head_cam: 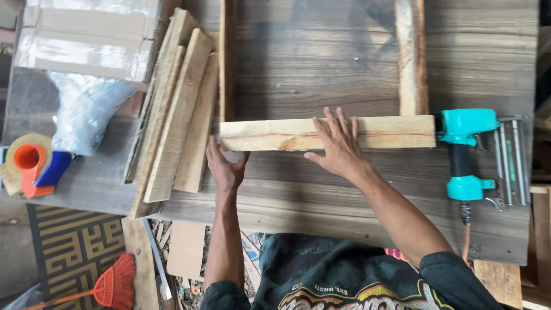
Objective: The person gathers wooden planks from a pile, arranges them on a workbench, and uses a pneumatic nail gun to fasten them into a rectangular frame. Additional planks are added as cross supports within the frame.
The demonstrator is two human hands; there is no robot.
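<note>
**Two hands square a pale plank on the desk**

Nearest, at 7 o'clock on the floor, lie one orange broom (115, 285) and one patterned mat (74, 247). Above them the wooden desk (321, 201) carries everything else.

Two hands work here. The left hand (225, 167) has its grip released, fingers spread, fingertips touching the near-left corner of the pale plank (327, 133). The right hand (337, 143) lies flat and unclenched on top of the same plank, near its middle, grasping nothing.

One pale plank sits at the desk's centre; its long axis runs 9 to 3 o'clock. Its right end points at one teal nail gun (464, 152), lying just beside it at 3 o'clock with its handle running 12 to 6.

Farther off, two upright slats meet the plank: a left slat (227, 63) and a right slat (411, 57), both running toward 12 o'clock. At 9 o'clock lies a stack of about five loose boards (178, 109). Beyond, at 10 o'clock, are one tape dispenser (31, 163), one plastic bag (83, 109) and one cardboard box (86, 37).
</note>
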